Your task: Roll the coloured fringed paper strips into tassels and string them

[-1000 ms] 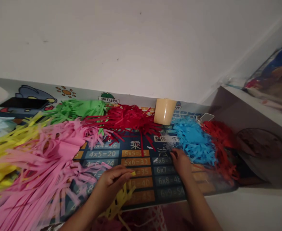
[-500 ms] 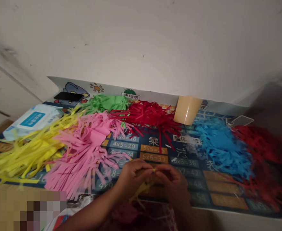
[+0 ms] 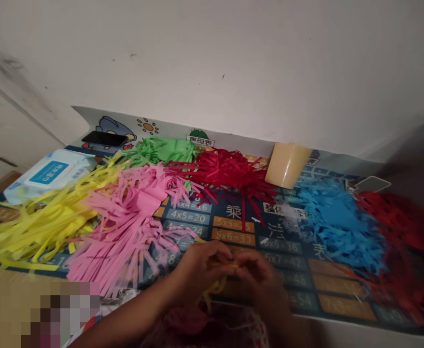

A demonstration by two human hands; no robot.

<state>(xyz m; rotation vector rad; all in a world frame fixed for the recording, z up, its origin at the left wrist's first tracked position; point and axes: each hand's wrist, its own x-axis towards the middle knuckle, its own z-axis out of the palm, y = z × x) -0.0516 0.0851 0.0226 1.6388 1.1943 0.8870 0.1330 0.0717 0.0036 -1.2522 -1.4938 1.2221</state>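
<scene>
My left hand (image 3: 206,263) and my right hand (image 3: 257,273) meet over the front edge of the mat, fingertips pinched together. Between them is a thin yellow strip (image 3: 216,286), its loose ends dangling below my left hand. The fingers hide most of it. Left of my hands lies a bunch of pink fringed strips (image 3: 125,232), with yellow fringed strips (image 3: 52,227) farther left. Behind are green fringe (image 3: 164,151) and dark red fringe (image 3: 230,169). Blue fringe (image 3: 342,222) and more red fringe (image 3: 403,222) lie to the right.
A printed times-table mat (image 3: 190,217) covers the table and bends up against the wall. A tan cup-like cylinder (image 3: 288,165) stands at the back. A wet-wipes pack (image 3: 50,174) and a black phone (image 3: 104,138) are at the left. White scraps (image 3: 264,240) lie mid-mat.
My pinched fingers have moved slightly downward and the left fingers have shifted on the yellow strip, whose ends hang differently. The view has tilted a little; the bunches lie as before.
</scene>
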